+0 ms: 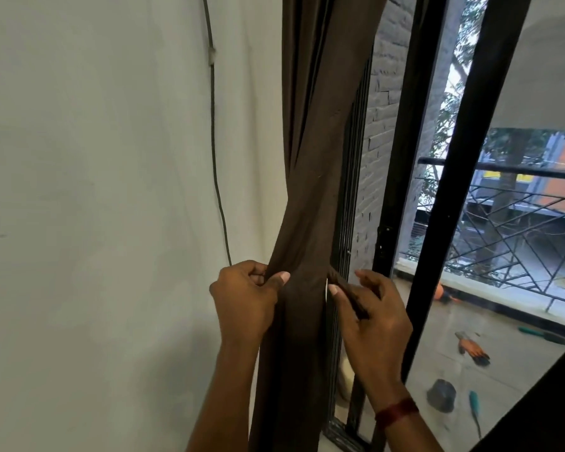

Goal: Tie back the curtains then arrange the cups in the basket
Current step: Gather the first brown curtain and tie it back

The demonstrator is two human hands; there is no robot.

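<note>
Curtain [310, 190] hung gathered into one brown bundle between the wall [95, 190] and the window frame [444, 223], narrowest at hand level.

Left hand [245, 298]: fingers [282, 276] curled, thumb pressed onto the bundle's left edge, cloth pinched.

Right hand [369, 314]: thumb and fingers clamped on a rolled strip [336, 278] of the same brown cloth at the bundle's right edge. Could not tell whether it was a separate tie-back or a twisted fold. How far the strip ran behind the bundle was hidden.

Judged step: wrapping or knotting the tie. First half of the task was not finished and the cups were not started.

Risks:
- The strip looked thin and smooth. A light pinch could let it slide out, and the wrap would go slack.
- If the left hand let go before a knot held, the folds would likely spread back over the glass.
- A pull toward the frame could snag cloth on the latch hardware just beside it.

Count: curtain 1, strip 1, hands 2, cable [213, 125] on the wall 1. Cups 0 and basket 0 in view.
</note>
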